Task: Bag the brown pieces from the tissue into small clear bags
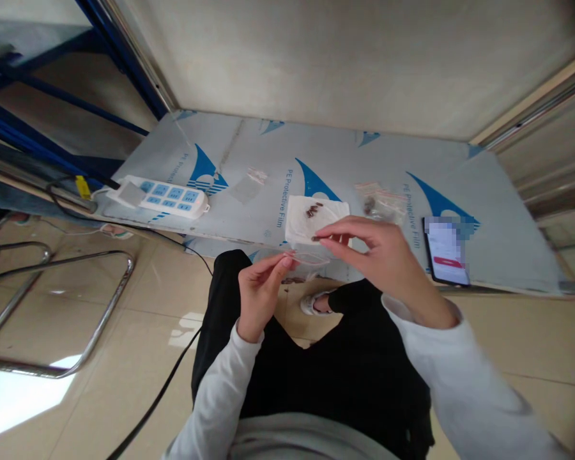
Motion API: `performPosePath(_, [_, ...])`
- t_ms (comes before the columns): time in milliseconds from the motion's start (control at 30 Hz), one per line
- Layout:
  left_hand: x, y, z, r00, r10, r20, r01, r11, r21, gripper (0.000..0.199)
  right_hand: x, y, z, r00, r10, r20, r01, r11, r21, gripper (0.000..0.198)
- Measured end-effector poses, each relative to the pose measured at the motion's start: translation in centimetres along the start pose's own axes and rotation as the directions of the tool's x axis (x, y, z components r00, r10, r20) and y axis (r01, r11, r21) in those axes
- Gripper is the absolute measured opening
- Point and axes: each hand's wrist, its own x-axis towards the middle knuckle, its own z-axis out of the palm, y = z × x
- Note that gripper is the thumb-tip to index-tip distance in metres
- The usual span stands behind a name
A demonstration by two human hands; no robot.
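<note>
My left hand (260, 291) pinches the edge of a small clear zip bag (311, 259), whose mouth stands apart in front of the table edge. Dark bits show low in or behind the bag; I cannot tell which. Just above the bag's mouth, my right hand (386, 255) grips a small dark brown piece (315, 239) between thumb and fingertips. Behind it, partly covered by that hand, lies a shallow white tray (297, 220). Several similar small brown pieces (313, 209) rest on the tray.
Filled clear zip bags (378, 201) lie right of the tray, and a flat clear bag (248, 186) lies left. A phone (445, 252) sits at the right, a white power strip (172, 197) at the left. A metal chair frame (110, 306) stands on the floor.
</note>
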Motion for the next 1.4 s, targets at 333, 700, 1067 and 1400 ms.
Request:
performPosePath(333, [-1.2,0.3,1.0,0.996,0.058,0.068,-0.060,0.998,0.019,0.011,-2.0,-2.8,-1.7,0.950,-0.183,0.252,0.246,0.937,-0.247,0.013])
performPosePath(700, [-2.0,1.4,1.2,0.987,0.111,0.118,-0.106,0.993,-0.051,0.009,-4.7,-2.9,-2.4,0.966,-0.164,0.201,0.212,0.945,-0.248,0.018])
performPosePath(1067, [-1.7,2.0,0.8,0.972,0.107,0.207,-0.113,0.993,0.016,0.033,-6.8,-3.3,-3.2,0.984,-0.153,0.095,0.176,0.930,-0.324,0.020])
performPosePath(1400, [-1.6,1.9,0.6,0.949,0.123,0.290,-0.157,0.983,0.095,0.009,-7.1,-2.7,-2.1,0.985,-0.131,0.113,0.151,0.969,-0.197,0.017])
